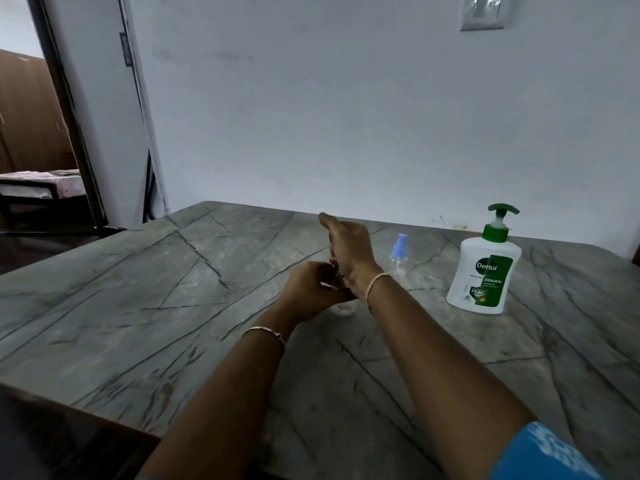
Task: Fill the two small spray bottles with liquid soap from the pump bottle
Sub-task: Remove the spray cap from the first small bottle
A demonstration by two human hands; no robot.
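One wide grey veined table (173,306) lay under both hands. The white pump bottle (483,271) stood upright well to the right of the right hand (349,251), whose grip could not be told. The left hand (311,292), touching it, curled round a small clear bottle (343,309). A blue-capped spray bottle (399,258) stood just right of the right hand.

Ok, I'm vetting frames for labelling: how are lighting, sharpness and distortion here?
Head view: dim, flat light; wide-angle distortion bows the table edge and door frame; the left hand and right hand are blurred, hiding what lies between them; the Dettol pump bottle label is legible.
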